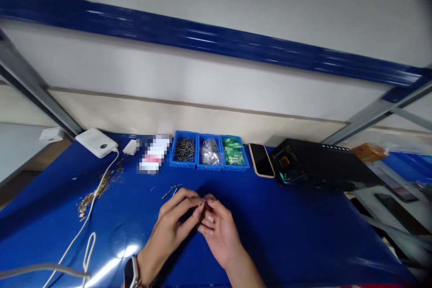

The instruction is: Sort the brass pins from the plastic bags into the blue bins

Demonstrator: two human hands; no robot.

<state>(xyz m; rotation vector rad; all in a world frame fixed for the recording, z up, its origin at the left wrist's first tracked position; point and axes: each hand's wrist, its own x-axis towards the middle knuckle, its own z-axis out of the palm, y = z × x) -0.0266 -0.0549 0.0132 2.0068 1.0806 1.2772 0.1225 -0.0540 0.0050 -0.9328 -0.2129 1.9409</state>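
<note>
My left hand [172, 225] and my right hand [219, 231] meet above the middle of the blue table top [286, 216]. Their fingertips close together around a tiny part [204, 203], which is mostly hidden and too small to identify. Just beyond my left hand lie several thin metal pins [172, 191] on the blue surface. They are not touching my fingers. A smartwatch [131, 272] sits on my left wrist.
Three blue bins hold dark pins [184, 150], clear bagged parts [209, 152] and green packets [234, 153]. A phone [262, 160], black device [313, 162], white power bank [96, 142], white cable [83, 216] and brass scraps [96, 193] surround them.
</note>
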